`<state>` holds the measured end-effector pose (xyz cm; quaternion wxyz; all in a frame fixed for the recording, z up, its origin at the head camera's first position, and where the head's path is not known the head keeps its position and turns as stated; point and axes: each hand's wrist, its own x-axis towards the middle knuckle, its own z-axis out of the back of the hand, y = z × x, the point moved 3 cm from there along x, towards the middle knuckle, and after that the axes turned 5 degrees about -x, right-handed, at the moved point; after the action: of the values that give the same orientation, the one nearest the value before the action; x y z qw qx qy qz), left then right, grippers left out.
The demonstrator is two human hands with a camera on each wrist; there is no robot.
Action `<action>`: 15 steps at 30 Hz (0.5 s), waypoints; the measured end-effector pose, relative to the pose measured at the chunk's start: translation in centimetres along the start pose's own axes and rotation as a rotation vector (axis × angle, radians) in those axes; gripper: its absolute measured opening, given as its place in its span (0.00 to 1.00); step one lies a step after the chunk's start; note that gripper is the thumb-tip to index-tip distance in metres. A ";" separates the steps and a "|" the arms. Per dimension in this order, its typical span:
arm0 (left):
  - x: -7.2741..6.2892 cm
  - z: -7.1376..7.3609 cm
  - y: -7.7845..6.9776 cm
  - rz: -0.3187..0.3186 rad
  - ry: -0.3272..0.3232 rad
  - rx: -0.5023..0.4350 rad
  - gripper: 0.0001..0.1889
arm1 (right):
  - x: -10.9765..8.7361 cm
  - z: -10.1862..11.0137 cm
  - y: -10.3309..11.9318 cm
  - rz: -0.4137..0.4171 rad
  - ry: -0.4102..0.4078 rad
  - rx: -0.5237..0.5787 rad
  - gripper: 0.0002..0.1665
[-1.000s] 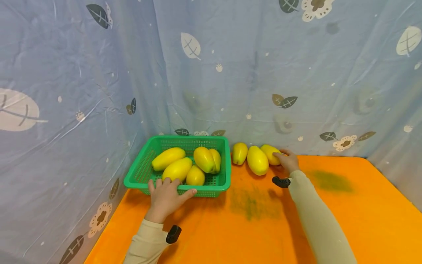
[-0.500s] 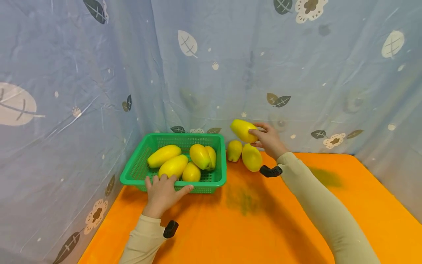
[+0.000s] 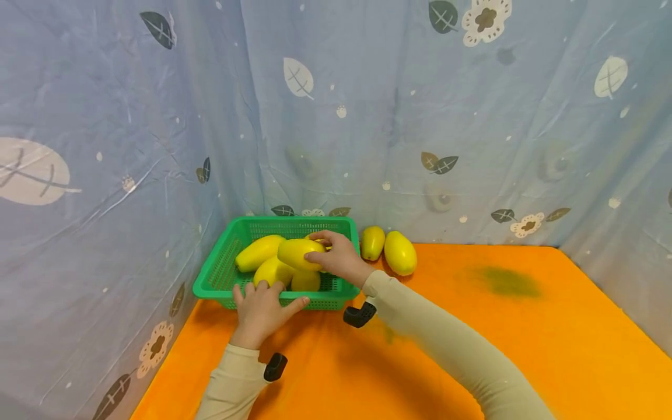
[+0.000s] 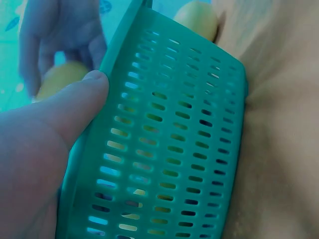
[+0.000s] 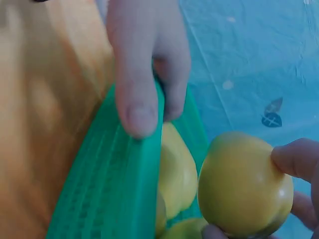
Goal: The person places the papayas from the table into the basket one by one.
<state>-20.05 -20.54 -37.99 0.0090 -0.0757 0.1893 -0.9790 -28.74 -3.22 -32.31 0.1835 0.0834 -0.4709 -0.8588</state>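
Observation:
A yellow mango (image 3: pixel 300 254) is held between the thumb and fingers of my right hand (image 3: pixel 342 256), over the right half of the green basket (image 3: pixel 214 286). In the right wrist view the held mango (image 5: pixel 244 184) hangs above other mangoes inside. My left hand (image 3: pixel 259 315) grips the basket's front rim, thumb (image 5: pixel 141 107) on the outer side and fingers over the inside. Several yellow mangoes lie in the basket, among them a long one (image 3: pixel 259 253) at the left; my right hand hides some of them.
Two more mangoes stand to the right of the basket, a smaller one (image 3: pixel 373 243) and a larger one (image 3: pixel 401 253). They lie on the orange tabletop (image 3: pixel 462 291), close to the blue patterned curtain (image 3: pixel 367 146) behind. A green stain (image 3: pixel 509 281) marks the table at right.
My right hand has picked up the rightmost mango from the table, raised it and carried it left over the basket. My left hand has stayed on the front rim.

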 end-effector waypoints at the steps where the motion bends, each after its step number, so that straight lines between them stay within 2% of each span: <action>1: 0.0 0.0 0.0 0.000 -0.001 0.000 0.39 | 0.2 -0.6 0.1 0.011 -0.015 -0.031 0.30; 8: 0.0 0.1 0.0 -0.003 -0.015 0.002 0.40 | 1.4 -3.1 0.1 0.016 -0.105 -0.164 0.29; 15: 0.1 0.0 0.2 -0.004 -0.013 -0.012 0.40 | 1.6 -3.2 -0.4 0.011 -0.141 -0.132 0.30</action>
<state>-20.16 -20.74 -38.09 0.0080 -0.0824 0.1948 -0.9774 -29.29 -6.19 -34.34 0.1599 0.0077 -0.4257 -0.8906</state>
